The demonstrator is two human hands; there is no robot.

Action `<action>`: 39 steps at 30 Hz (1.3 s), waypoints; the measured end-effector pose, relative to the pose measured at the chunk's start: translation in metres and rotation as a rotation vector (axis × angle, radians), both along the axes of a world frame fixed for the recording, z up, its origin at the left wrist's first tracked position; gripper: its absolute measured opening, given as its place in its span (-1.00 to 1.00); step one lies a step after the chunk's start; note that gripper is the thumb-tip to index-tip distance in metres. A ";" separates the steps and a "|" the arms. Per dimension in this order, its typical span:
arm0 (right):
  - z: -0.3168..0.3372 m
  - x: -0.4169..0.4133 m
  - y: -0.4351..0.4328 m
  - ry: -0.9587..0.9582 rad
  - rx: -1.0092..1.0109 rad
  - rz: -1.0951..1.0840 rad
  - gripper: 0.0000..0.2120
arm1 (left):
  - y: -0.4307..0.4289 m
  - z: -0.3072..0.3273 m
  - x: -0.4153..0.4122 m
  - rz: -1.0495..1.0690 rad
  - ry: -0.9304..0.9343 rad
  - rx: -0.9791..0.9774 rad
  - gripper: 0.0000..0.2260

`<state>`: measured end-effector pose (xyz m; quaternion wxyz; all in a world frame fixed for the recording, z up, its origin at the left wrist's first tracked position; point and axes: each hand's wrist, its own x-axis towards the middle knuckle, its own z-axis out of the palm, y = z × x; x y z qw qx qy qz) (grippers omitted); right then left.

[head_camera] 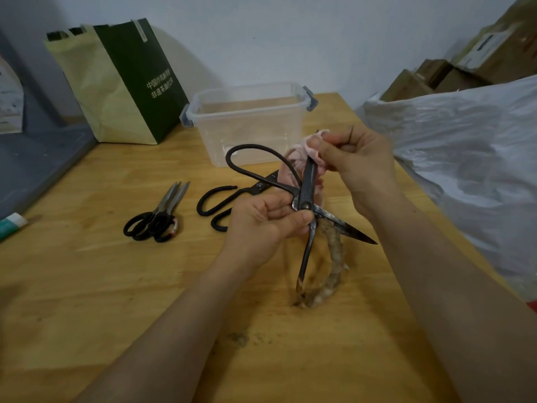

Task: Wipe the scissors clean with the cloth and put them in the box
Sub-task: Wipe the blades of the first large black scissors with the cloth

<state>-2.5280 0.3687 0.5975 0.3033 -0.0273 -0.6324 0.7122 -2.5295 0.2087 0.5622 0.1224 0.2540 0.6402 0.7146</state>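
My left hand [261, 225] grips a pair of large dark iron scissors [304, 199] near the pivot and holds them above the wooden table. Their blades are spread wide: one points up toward my right hand, the other down to the right. One handle is a bare black loop at the upper left, and the other, wrapped in dirty tape, hangs down to the table. My right hand [360, 161] pinches a pink cloth [314, 151] around the upper blade. The clear plastic box [250, 120] stands open just behind, with nothing visible inside.
Another pair of black iron scissors [220, 202] and small black-handled scissors [157, 219] lie on the table [116, 286] to the left. A green-and-yellow paper bag [116, 82] stands at the back left. A white plastic sack [465, 155] borders the right edge.
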 end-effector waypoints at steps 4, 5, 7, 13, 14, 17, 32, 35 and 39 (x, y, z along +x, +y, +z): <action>-0.004 0.009 0.000 -0.075 0.020 0.160 -0.81 | -0.001 0.000 -0.002 0.008 -0.015 0.007 -0.79; -0.004 0.010 0.000 -0.070 0.027 0.149 -0.81 | -0.002 0.000 -0.001 0.004 -0.013 -0.003 -0.79; -0.003 0.007 0.000 -0.034 0.017 0.077 -0.80 | -0.001 0.001 -0.001 -0.010 -0.001 -0.024 -0.79; -0.001 -0.005 -0.002 -0.004 -0.040 -0.081 -0.82 | 0.001 0.001 0.000 0.006 0.019 -0.059 -0.81; -0.001 -0.006 -0.001 0.003 -0.044 -0.094 -0.83 | 0.001 0.001 0.001 0.002 0.020 -0.060 -0.81; 0.000 -0.008 -0.002 0.021 -0.050 -0.130 -0.83 | 0.002 0.002 0.001 -0.008 -0.001 -0.044 -0.81; 0.013 0.032 0.023 -0.126 0.305 -0.166 -0.88 | -0.011 0.005 -0.014 0.108 -0.109 0.073 -0.84; 0.006 0.028 -0.007 -0.113 0.466 -0.072 -0.84 | -0.011 0.004 -0.015 0.129 -0.116 0.062 -0.84; -0.008 0.024 -0.024 -0.088 0.697 -0.039 -0.87 | -0.011 0.003 -0.015 0.130 -0.090 0.047 -0.79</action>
